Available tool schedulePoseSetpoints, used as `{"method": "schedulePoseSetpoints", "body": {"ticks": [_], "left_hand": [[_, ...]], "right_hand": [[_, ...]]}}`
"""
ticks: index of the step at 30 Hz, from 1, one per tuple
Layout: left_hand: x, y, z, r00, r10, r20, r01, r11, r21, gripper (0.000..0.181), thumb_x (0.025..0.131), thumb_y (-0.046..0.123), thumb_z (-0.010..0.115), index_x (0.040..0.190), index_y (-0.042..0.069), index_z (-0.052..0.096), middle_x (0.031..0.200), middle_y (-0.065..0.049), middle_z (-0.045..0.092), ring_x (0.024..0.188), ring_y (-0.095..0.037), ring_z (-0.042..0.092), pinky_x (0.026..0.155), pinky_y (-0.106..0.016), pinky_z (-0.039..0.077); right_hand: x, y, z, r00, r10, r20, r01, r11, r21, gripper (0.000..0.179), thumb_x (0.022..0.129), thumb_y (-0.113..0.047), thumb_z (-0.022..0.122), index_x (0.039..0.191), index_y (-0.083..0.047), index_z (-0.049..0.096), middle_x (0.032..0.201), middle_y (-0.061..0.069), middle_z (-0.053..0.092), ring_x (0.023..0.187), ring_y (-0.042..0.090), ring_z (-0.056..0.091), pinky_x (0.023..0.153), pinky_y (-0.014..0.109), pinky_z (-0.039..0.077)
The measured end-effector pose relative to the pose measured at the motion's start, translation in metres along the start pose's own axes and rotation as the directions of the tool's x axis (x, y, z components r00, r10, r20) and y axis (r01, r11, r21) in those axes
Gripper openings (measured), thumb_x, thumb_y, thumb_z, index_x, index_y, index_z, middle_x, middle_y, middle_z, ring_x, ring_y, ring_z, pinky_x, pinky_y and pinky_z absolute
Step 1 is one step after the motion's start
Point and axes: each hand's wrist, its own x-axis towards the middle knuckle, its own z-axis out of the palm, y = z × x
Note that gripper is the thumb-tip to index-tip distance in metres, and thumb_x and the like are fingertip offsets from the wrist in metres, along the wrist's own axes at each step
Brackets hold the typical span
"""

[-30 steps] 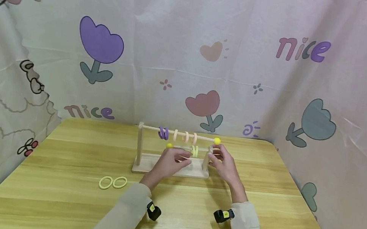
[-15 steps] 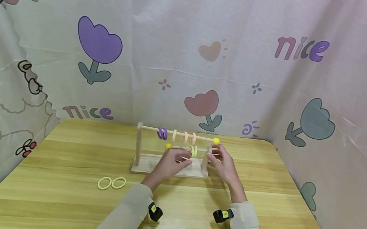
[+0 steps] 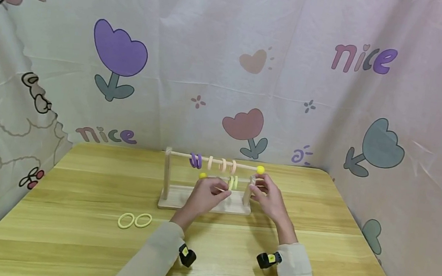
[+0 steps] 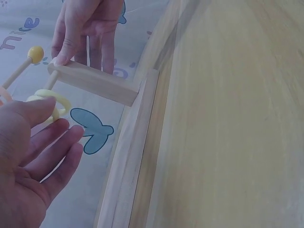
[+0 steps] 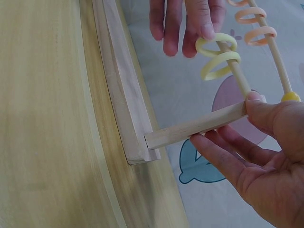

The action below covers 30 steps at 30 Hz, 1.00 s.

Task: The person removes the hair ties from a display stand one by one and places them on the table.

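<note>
A wooden ring stand (image 3: 180, 197) with two rods is on the table. My left hand (image 3: 206, 196) pinches a pale yellow ring (image 5: 215, 42) between thumb and index finger; the ring hangs around the lower rod (image 5: 241, 78). Beside it on that rod hangs a second yellow ring (image 5: 221, 66), nearer the short post. My right hand (image 3: 268, 198) grips the short post (image 5: 199, 124) near its top, thumb on one side and fingers on the other. Purple rings (image 3: 195, 160) and peach rings (image 3: 223, 165) hang on the upper rod (image 3: 242, 165).
Two loose yellow rings (image 3: 126, 220) lie on the wooden table (image 3: 68, 239), left of the stand. Yellow balls cap the upper rod's right end and the lower rod's left end. A patterned curtain (image 3: 197, 61) hangs behind the table.
The yellow ring at my left fingertips has shifted slightly left along the lower rod, apart from its neighbour. My right hand stays on the post.
</note>
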Motion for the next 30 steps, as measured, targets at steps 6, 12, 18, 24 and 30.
{"method": "schedulePoseSetpoints", "body": {"ticks": [6, 12, 18, 24, 30], "left_hand": [[-0.001, 0.0, 0.0, 0.999, 0.014, -0.044, -0.014, 1.0, -0.005, 0.007, 0.092, 0.012, 0.079, 0.093, 0.007, 0.075, 0.097, -0.008, 0.079, 0.083, -0.017, 0.076, 0.076, -0.023, 0.061], [-0.003, 0.0, 0.0, 0.998, 0.037, -0.053, -0.037, 0.999, 0.0, 0.006, 0.091, 0.009, 0.078, 0.094, 0.005, 0.076, 0.094, -0.009, 0.079, 0.082, -0.016, 0.075, 0.077, -0.022, 0.061], [-0.004, 0.0, 0.0, 0.994, 0.02, -0.103, -0.02, 1.0, -0.006, 0.007, 0.091, 0.009, 0.079, 0.095, 0.004, 0.077, 0.096, -0.01, 0.08, 0.084, -0.018, 0.076, 0.077, -0.023, 0.062], [-0.007, -0.003, -0.002, 0.989, 0.012, -0.148, -0.015, 1.0, -0.015, 0.006, 0.09, 0.01, 0.079, 0.093, 0.005, 0.078, 0.094, -0.011, 0.079, 0.085, -0.02, 0.077, 0.076, -0.025, 0.062], [-0.011, -0.009, -0.007, 0.985, 0.033, -0.167, -0.036, 0.999, -0.012, 0.005, 0.089, 0.007, 0.079, 0.093, 0.004, 0.078, 0.094, -0.012, 0.08, 0.087, -0.023, 0.079, 0.076, -0.024, 0.062]], "right_hand": [[0.0, -0.001, 0.0, 1.0, 0.016, 0.001, -0.016, 1.0, 0.001, 0.032, 0.104, -0.01, 0.06, 0.135, -0.003, 0.052, 0.128, 0.027, 0.063, 0.117, 0.039, 0.065, 0.088, 0.041, 0.063], [0.001, -0.001, 0.0, 1.0, 0.031, -0.003, -0.031, 1.0, 0.008, 0.032, 0.104, -0.009, 0.059, 0.135, -0.004, 0.052, 0.127, 0.027, 0.062, 0.117, 0.039, 0.065, 0.088, 0.04, 0.063], [0.001, 0.001, 0.0, 1.0, 0.02, -0.005, -0.02, 1.0, 0.009, 0.032, 0.104, -0.009, 0.059, 0.135, -0.003, 0.052, 0.127, 0.028, 0.062, 0.116, 0.039, 0.065, 0.087, 0.039, 0.063], [0.001, 0.0, 0.001, 1.0, 0.021, -0.003, -0.021, 1.0, 0.004, 0.032, 0.104, -0.009, 0.059, 0.135, -0.004, 0.052, 0.128, 0.027, 0.063, 0.117, 0.039, 0.065, 0.087, 0.039, 0.063], [0.001, 0.001, 0.0, 1.0, 0.009, 0.001, -0.009, 1.0, 0.004, 0.032, 0.105, -0.009, 0.059, 0.136, -0.003, 0.051, 0.128, 0.028, 0.062, 0.117, 0.04, 0.065, 0.087, 0.04, 0.063]]}}
